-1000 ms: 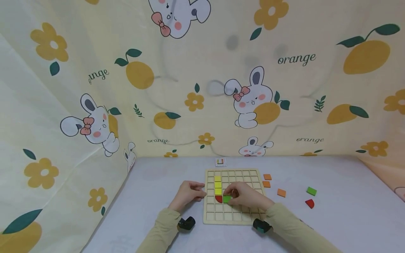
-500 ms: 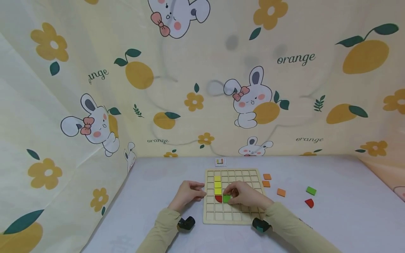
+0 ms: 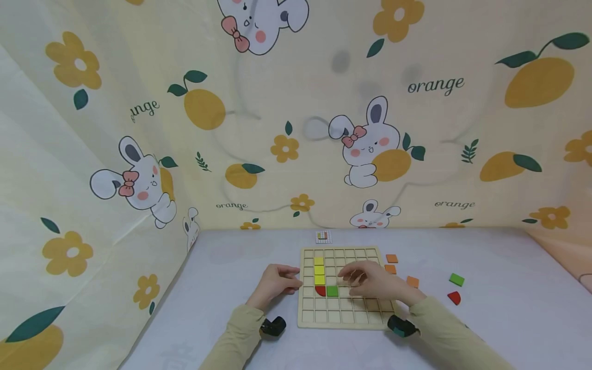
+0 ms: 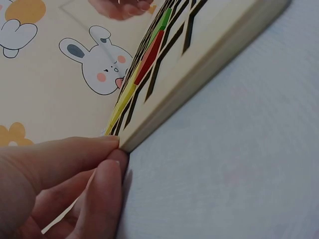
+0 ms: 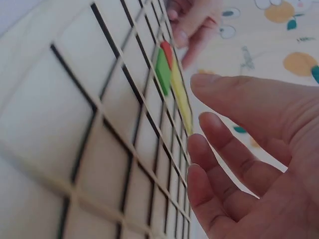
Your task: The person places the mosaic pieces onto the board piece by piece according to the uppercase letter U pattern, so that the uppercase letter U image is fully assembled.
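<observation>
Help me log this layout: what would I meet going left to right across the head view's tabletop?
Left hand, red piece on the board, green tile beside it, right hand, loose green tile; overlapping things left out.

head view faces forward-down; close wrist views share board

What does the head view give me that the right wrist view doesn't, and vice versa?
Only the head view: pattern card, three loose orange squares, loose green square and loose red quarter-circle on the table.
Only the right wrist view: the inner side of the right hand, holding nothing.
Both: wooden grid board with yellow squares, red quarter-circle and green square set in, plus left hand.
</observation>
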{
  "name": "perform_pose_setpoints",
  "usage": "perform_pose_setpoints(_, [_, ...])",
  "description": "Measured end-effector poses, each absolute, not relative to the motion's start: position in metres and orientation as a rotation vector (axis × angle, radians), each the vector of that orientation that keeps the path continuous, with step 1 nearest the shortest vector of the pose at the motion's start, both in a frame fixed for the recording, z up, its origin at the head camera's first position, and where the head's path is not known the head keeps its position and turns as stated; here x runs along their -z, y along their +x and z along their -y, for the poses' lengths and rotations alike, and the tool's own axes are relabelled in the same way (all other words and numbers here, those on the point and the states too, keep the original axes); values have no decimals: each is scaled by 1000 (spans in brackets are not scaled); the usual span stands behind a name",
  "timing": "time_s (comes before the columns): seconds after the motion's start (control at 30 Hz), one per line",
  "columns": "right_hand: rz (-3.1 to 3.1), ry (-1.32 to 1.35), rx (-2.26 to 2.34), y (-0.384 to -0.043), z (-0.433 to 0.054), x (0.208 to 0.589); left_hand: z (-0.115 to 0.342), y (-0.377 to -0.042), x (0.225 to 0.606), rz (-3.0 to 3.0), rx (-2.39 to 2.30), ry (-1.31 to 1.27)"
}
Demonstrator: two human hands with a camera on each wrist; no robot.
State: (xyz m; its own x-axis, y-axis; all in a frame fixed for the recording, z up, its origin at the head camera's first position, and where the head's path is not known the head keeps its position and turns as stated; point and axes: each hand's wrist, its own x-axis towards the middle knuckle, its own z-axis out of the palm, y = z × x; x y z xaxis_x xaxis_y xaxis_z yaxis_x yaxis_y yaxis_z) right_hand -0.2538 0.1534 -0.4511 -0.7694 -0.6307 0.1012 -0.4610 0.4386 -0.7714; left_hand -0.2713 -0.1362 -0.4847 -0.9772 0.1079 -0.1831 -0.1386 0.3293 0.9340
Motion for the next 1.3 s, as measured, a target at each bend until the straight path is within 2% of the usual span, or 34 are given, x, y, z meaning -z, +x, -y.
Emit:
perform_pose_setpoints(0.47, [-2688,-837,1202,-241,-252,443,136,-271,485,-2384,-1706,-31])
perform_pose_setpoints(0.73, [-2743,-561,1182,-233,-307,442,137,-272,487,-2393,-1705,-1])
perform_pose_setpoints(1.3, [-2823,-308,1109,-234,-382,462,138,-272,489,-2384,-1712,9])
